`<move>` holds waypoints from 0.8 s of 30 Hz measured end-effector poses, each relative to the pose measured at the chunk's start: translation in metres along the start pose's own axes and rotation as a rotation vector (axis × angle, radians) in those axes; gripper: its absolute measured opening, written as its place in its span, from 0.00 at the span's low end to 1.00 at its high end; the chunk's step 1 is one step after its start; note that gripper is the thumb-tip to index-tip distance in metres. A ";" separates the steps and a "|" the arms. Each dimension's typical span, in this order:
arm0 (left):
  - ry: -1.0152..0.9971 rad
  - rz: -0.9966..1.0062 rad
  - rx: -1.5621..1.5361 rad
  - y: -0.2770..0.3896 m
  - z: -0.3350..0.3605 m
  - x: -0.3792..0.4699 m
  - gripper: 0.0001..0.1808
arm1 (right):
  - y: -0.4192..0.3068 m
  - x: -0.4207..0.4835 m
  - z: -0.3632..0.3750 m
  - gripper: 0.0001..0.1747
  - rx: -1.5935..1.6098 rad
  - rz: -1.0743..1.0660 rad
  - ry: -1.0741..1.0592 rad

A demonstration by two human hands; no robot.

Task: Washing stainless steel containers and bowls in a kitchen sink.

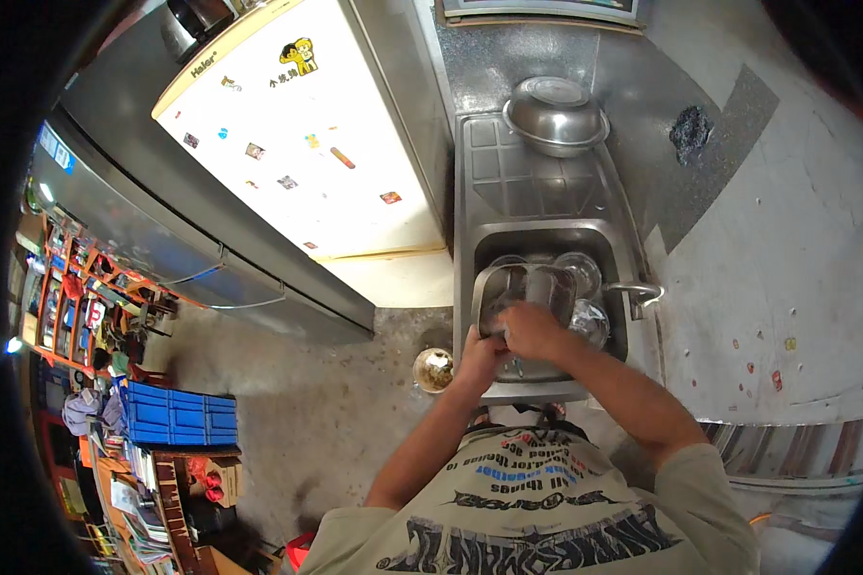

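My left hand (pixel 485 356) grips the near left edge of a rectangular container (pixel 503 282) with rounded corners, held over the sink basin (pixel 485 241). Its walls look see-through. Inside the container lies my right hand (pixel 533 330), fingers bent down against its inner surface; whether they hold anything is hidden. Beneath and to the right, a clear round bowl (pixel 581 272) sits in the basin, with another clear dish (pixel 591 323) nearer to me. A curved metal faucet (pixel 633 290) reaches over the basin's right side.
On the ribbed drainboard (pixel 492 172) a metal bowl (pixel 554 115) stands upside down on a metal basin. A white fridge (pixel 295 144) borders the sink on the left. A small bucket (pixel 434 370) stands on the floor, left of the sink. Farther left is a blue crate (pixel 180 413).
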State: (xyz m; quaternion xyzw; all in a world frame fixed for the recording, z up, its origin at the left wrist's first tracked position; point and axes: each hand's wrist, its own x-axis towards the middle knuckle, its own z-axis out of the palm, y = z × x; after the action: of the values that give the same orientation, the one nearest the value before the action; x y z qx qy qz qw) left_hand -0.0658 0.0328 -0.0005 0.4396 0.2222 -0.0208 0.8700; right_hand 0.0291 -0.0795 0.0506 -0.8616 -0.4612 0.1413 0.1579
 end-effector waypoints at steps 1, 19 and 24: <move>0.000 0.002 0.001 -0.001 0.001 0.001 0.17 | 0.000 0.005 -0.003 0.14 0.000 -0.001 0.002; -0.050 -0.082 0.024 0.033 0.009 -0.005 0.21 | 0.002 0.008 0.004 0.13 0.126 -0.176 0.215; -0.048 -0.056 -0.094 0.022 0.018 -0.011 0.20 | -0.013 0.010 -0.039 0.15 0.117 0.265 0.282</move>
State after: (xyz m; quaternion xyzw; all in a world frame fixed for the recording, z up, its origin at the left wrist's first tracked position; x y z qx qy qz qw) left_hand -0.0639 0.0307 0.0293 0.3911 0.2144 -0.0451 0.8939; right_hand 0.0403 -0.0698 0.0899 -0.9154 -0.3081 0.0655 0.2508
